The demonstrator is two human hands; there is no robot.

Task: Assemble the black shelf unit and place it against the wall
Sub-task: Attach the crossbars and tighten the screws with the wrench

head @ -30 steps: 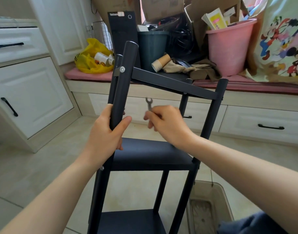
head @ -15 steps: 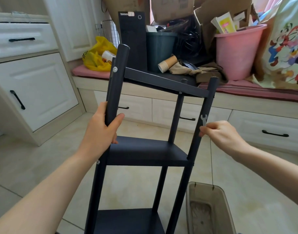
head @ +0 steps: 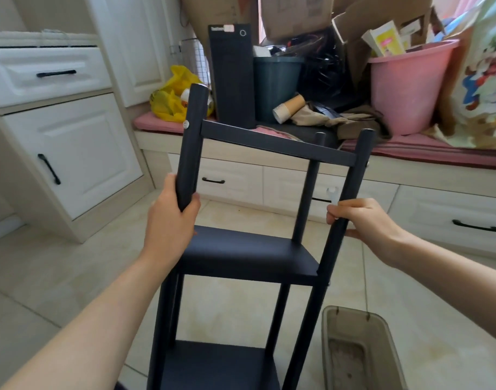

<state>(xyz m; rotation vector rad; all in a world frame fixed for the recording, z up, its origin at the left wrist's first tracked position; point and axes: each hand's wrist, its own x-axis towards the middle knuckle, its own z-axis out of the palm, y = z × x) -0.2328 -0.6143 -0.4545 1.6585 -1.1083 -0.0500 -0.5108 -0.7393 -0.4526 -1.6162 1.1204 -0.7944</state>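
Observation:
The black shelf unit (head: 241,251) stands upright on the tiled floor right in front of me, with a top, middle and bottom shelf between round posts. My left hand (head: 170,220) is wrapped around the front left post, just above the middle shelf. My right hand (head: 365,220) grips the front right post at about the same height. A small silver wrench (head: 332,194) sticks up from the fingers of that right hand, pressed against the post.
A grey-brown plastic tub (head: 356,347) sits on the floor at the unit's lower right. Behind the unit runs a window bench (head: 427,149) piled with a pink bucket (head: 410,85), boxes and a bin. White cabinets (head: 63,153) stand at left.
My right hand carried the wrench from the middle of the unit over to the front right post and closed around it. The left hand kept its hold on the left post.

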